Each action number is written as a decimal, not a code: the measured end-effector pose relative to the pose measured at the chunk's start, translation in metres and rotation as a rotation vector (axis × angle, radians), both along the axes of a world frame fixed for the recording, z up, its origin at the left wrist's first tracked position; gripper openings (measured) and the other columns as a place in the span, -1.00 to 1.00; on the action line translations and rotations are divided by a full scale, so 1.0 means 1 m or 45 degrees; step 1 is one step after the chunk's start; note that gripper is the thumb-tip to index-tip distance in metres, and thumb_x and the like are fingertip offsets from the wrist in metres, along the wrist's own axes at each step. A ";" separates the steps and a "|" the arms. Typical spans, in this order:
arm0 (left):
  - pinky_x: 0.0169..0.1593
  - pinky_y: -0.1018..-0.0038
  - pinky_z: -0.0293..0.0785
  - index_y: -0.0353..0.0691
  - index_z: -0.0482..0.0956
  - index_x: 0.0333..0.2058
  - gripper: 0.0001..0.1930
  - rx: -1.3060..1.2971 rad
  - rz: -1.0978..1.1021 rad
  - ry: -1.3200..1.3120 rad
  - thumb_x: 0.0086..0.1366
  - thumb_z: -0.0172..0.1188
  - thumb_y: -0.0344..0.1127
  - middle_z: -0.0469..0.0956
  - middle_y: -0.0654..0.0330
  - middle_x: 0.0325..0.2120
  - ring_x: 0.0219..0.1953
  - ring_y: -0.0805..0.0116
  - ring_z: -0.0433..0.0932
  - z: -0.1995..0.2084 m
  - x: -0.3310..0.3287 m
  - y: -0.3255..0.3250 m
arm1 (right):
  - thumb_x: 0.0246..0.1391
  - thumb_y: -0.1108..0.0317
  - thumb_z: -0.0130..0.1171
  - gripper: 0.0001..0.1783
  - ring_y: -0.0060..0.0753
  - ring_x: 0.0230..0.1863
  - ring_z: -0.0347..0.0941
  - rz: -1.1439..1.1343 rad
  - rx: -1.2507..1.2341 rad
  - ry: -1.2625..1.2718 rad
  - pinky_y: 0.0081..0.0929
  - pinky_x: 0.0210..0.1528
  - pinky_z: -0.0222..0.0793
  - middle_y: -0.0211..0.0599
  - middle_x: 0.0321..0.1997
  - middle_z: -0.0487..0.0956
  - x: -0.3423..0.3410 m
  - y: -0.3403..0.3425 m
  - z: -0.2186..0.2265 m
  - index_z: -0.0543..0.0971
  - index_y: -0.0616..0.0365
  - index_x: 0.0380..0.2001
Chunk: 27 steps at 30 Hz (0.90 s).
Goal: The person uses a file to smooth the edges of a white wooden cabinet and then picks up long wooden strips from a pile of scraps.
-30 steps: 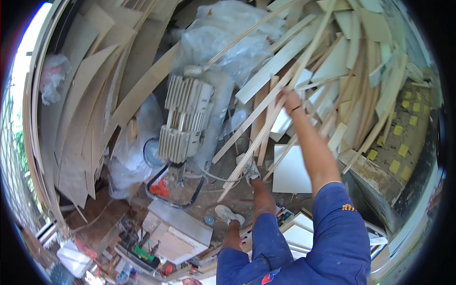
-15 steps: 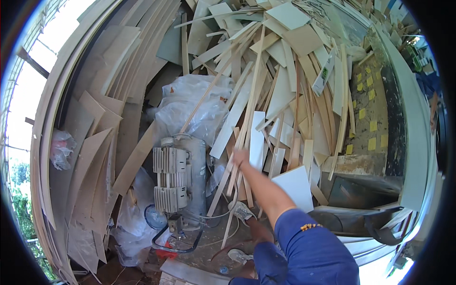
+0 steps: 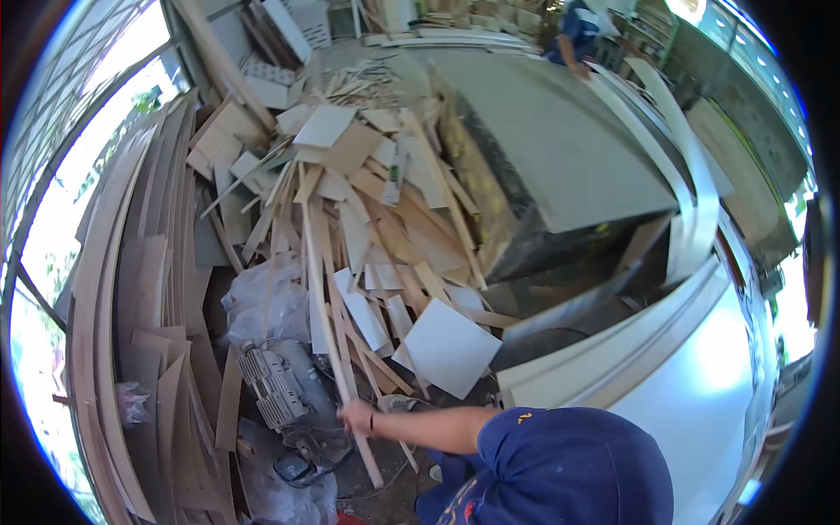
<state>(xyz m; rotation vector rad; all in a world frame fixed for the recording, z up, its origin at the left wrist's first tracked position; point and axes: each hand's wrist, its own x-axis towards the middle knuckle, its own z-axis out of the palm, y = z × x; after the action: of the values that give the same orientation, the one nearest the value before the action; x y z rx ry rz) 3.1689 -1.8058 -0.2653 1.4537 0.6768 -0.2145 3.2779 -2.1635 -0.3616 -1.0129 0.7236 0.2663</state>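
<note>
My right hand [image 3: 357, 418] is closed around a long thin wooden strip [image 3: 319, 289], gripping it near its lower end. The strip runs from the floor by my hand up into a big pile of wood offcuts [image 3: 367, 192]. My forearm reaches left from my blue sleeve [image 3: 560, 464] at the lower edge. A grey finned motor [image 3: 276, 394] lies just left of the hand, touching the strip's lower part or close beside it. My left hand is out of the picture.
Crumpled clear plastic [image 3: 262, 302] lies above the motor. A white square board [image 3: 448, 346] leans in the pile. A large grey slab [image 3: 560, 149] stands to the right, bent plywood sheets [image 3: 131, 306] to the left. Another person in blue [image 3: 577, 35] works far behind.
The view has swung up and right, bringing the grey slab and the far person into sight. My right hand has come down from the pile and now grips the long strip near the motor.
</note>
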 end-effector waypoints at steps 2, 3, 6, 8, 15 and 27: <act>-0.28 0.30 0.36 -0.03 0.23 0.03 -0.46 -0.269 -0.152 0.281 0.19 0.02 0.16 0.38 0.23 -0.25 -0.28 0.32 0.36 -0.092 0.064 0.095 | -0.01 0.17 0.11 -0.69 -0.49 -0.69 0.39 0.205 0.041 -0.046 -0.41 -0.64 0.25 -0.37 -0.71 0.46 -0.073 0.050 0.032 0.46 0.10 -0.70; -0.53 0.44 0.22 -0.01 0.25 -0.26 -0.66 -0.134 -0.115 0.202 0.26 -0.09 0.13 0.27 0.31 -0.50 -0.54 0.41 0.26 -0.044 0.075 0.021 | 0.00 0.16 0.11 -0.71 -0.50 -0.69 0.37 0.219 0.128 0.025 -0.41 -0.64 0.25 -0.40 -0.70 0.46 -0.107 0.066 0.037 0.47 0.08 -0.67; -0.82 0.57 0.03 0.10 0.29 -0.53 -0.67 0.013 -0.095 0.103 0.29 -0.13 0.13 0.14 0.42 -0.78 -0.83 0.49 0.13 0.028 0.094 -0.056 | 0.00 0.10 0.10 -0.73 -0.51 -0.65 0.32 0.551 0.450 0.263 -0.37 -0.54 0.28 -0.47 -0.65 0.44 -0.175 0.112 0.091 0.50 0.06 -0.58; -0.78 0.53 0.08 0.00 0.29 -0.53 -0.58 0.105 -0.277 0.001 0.24 -0.13 0.21 0.16 0.34 -0.82 -0.85 0.46 0.12 0.042 0.097 -0.071 | -0.02 0.05 0.10 -0.71 -0.51 -0.60 0.32 0.680 0.368 0.232 -0.33 -0.49 0.29 -0.48 -0.62 0.43 -0.200 0.134 0.141 0.50 0.05 -0.54; 0.00 0.21 0.40 -0.35 0.40 -0.09 -0.59 1.451 -1.512 -0.341 0.17 -0.01 -0.18 0.48 -0.12 -0.16 -0.07 -0.06 0.45 0.062 0.065 -0.152 | -0.08 -0.25 0.03 -0.47 -0.41 -0.28 0.40 1.415 0.390 0.103 -0.24 -0.25 0.33 -0.44 -0.24 0.51 -0.253 0.174 0.210 0.51 -0.10 -0.20; -0.14 0.12 0.36 -0.37 0.55 -0.35 -0.28 1.096 -1.188 0.000 0.18 -0.17 0.33 0.52 -0.24 -0.39 -0.20 -0.17 0.48 0.127 0.004 -0.176 | -0.05 -0.32 -0.08 -0.28 -0.23 0.01 0.41 2.186 0.405 -0.123 -0.09 0.01 0.32 -0.25 0.03 0.46 -0.243 0.162 0.221 0.44 0.01 -0.01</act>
<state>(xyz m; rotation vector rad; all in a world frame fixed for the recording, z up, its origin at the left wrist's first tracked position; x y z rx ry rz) 3.1725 -1.9819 -0.1387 2.5365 -0.0026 -0.6968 3.0344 -2.0016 -0.1411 -1.0893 -0.4612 1.7218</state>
